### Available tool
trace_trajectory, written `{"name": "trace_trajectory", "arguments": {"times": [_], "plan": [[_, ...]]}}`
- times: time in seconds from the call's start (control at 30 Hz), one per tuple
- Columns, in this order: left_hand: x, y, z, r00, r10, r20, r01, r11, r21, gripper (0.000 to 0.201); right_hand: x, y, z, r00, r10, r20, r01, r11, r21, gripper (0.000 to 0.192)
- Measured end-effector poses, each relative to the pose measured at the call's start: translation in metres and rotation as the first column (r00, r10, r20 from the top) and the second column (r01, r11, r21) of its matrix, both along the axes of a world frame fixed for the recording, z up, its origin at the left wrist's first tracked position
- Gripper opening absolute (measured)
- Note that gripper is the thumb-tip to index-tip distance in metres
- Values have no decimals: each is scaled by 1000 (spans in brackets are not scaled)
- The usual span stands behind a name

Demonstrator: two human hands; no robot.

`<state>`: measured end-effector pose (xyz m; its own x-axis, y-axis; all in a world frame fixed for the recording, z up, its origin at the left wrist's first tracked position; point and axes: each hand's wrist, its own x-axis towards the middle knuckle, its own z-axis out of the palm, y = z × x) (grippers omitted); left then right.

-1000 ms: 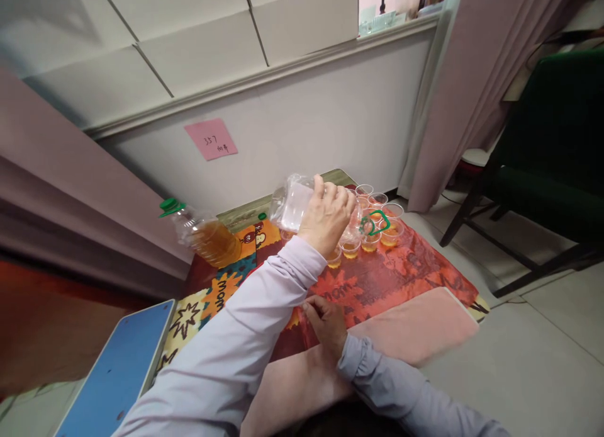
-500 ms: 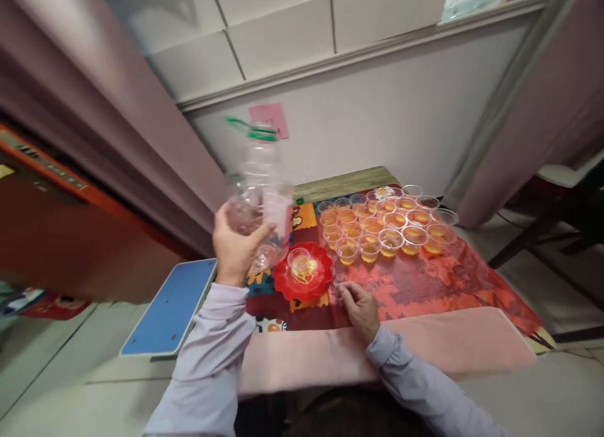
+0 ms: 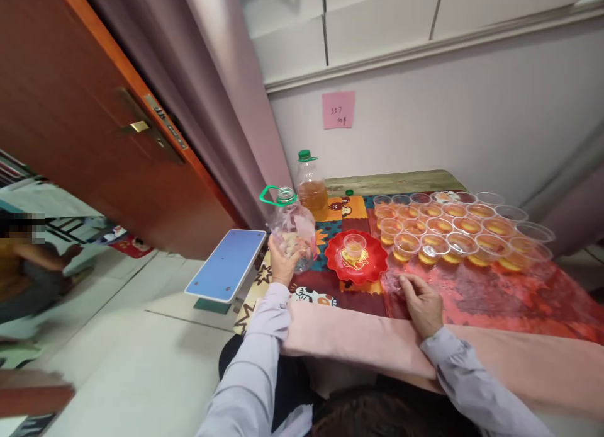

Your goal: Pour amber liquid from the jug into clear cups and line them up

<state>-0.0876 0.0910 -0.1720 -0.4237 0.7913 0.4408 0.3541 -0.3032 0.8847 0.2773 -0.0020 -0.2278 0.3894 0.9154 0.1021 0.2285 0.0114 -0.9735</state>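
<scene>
My left hand (image 3: 283, 265) is wrapped round a large clear plastic bottle (image 3: 302, 226) with a green carry ring and no cap on its mouth. The bottle looks empty and is upright at the table's left side. To its right, a red scalloped plate (image 3: 336, 267) carries one small clear plastic cup (image 3: 355, 247) with a little yellow liquid. My right hand (image 3: 423, 305) rests at the front of the table, fingers pinched together; anything between them is too small to make out. Several rows of plastic cups (image 3: 435, 247) with amber liquid stand beyond it.
Behind the held bottle stands a capped bottle (image 3: 314, 198) of amber liquid. A loose green cap (image 3: 349, 192) lies near the back edge. Left of the table is a blue stool (image 3: 226, 267). A pink cloth (image 3: 349, 333) covers the front edge. A person (image 3: 28, 267) crouches far left.
My left hand has lowered the bottle from the air to the table's left side. The view has swung left, showing the door and a person. My right hand keeps its pinch.
</scene>
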Motion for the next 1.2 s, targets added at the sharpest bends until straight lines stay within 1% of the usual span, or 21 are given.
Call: {"name": "trace_trajectory", "arguments": {"times": [0.03, 0.1, 0.17, 0.23, 0.3, 0.37, 0.4, 0.43, 0.5, 0.53, 0.6, 0.67, 0.7, 0.77, 0.83, 0.93, 1.0, 1.07, 1.13, 1.2], "plan": [[-1, 2, -6, 1000, -26, 2, 26, 1000, -15, 110, -1, 0, 0, 1000, -7, 5, 7, 1000, -1, 58], [-4, 6, -13, 999, -54, 2, 54, 998, -21, 111, -3, -1, -1, 1000, -6, 6, 6, 1000, -2, 59], [-8, 8, -16, 998, -66, -4, 66, 998, -22, 113, -5, -2, -1, 1000, 4, 13, -4, 1000, 5, 58], [-10, 8, -19, 998, -69, -7, 69, 997, -22, 114, -7, -3, 2, 998, 6, 55, -8, 999, 34, 56], [-12, 5, -25, 998, -55, -11, 55, 998, -18, 117, -7, -3, 10, 991, 20, 132, -31, 996, 82, 50], [-13, 0, -34, 999, -26, -43, 24, 999, -41, 116, -6, 1, 26, 969, 74, 235, -106, 987, 124, 43], [-13, -2, -38, 998, -14, -66, 9, 998, -66, 111, -7, 6, 37, 947, 110, 300, -158, 977, 140, 40], [-14, -4, -43, 996, -8, -89, 0, 995, -98, 103, -8, 13, 48, 917, 144, 372, -213, 965, 151, 38], [-15, -6, -49, 993, -17, -115, -1, 989, -150, 85, -13, 32, 70, 831, 184, 525, -310, 937, 162, 38], [-16, -7, -51, 992, -23, -121, 3, 987, -162, 79, -18, 44, 79, 779, 195, 597, -352, 923, 158, 39], [-18, -8, -51, 990, -28, -141, 4, 986, -165, 73, -30, 67, 92, 668, 225, 709, -419, 901, 109, 46], [-19, -9, -48, 984, -20, -176, -9, 987, -161, 71, -44, 87, 97, 564, 274, 779, -449, 894, 11, 56], [-19, -10, -46, 981, -15, -195, -16, 987, -158, 70, -51, 95, 97, 522, 299, 798, -444, 895, -45, 60], [-19, -12, -44, 974, -11, -227, -24, 988, -150, 69, -64, 105, 96, 463, 339, 819, -410, 901, -142, 65], [-18, -13, -43, 969, -16, -247, -20, 990, -141, 71, -73, 109, 95, 429, 360, 829, -364, 908, -206, 65], [-18, -15, -44, 967, -7, -253, -30, 989, -142, 79, -83, 108, 96, 406, 375, 833, -312, 914, -260, 62], [-18, -14, -44, 969, 13, -245, -52, 987, -155, 85, -87, 108, 98, 421, 368, 829, -297, 920, -257, 59], [-18, -13, -44, 972, 18, -233, -58, 985, -164, 88, -89, 107, 101, 448, 343, 825, -286, 930, -231, 59], [-17, -11, -43, 976, -1, -219, -35, 986, -162, 88, -87, 106, 106, 485, 312, 817, -288, 939, -188, 61], [-17, -8, -42, 980, -15, -200, -16, 988, -151, 90, -79, 101, 113, 550, 272, 790, -302, 946, -115, 63]]}}
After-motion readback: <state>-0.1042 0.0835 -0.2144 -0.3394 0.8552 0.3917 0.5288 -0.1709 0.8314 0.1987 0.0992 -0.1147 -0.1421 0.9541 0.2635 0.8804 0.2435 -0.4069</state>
